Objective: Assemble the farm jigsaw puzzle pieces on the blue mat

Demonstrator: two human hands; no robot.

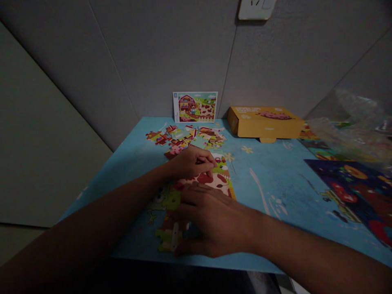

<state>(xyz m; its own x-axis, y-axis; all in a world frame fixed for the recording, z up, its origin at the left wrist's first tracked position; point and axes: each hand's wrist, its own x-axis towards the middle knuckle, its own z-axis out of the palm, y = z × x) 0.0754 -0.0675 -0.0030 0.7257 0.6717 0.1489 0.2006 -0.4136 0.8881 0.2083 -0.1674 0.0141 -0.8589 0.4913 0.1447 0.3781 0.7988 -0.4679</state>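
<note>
A partly joined jigsaw puzzle [221, 182] lies on the table below both hands, showing a brown-patched white cow, green grass and a small red tractor. My left hand [193, 161] rests over its upper part with the fingers curled in; whatever they hold, if anything, is hidden. Nearer to me, my right hand [216, 220] lies palm down across the lower part, fingers stretched and thumb apart. Left of that thumb are joined green and brown puzzle pieces [168, 233], partly covered by the hand. Loose puzzle pieces [200, 141] lie heaped just beyond my left hand.
A picture card [196, 107] of a farm leans against the wall at the back. To its right sits a yellow box [269, 127] with its front flap out. A dark printed sheet [352, 183] and clear plastic wrapping [358, 130] occupy the right side of the blue table [260, 167].
</note>
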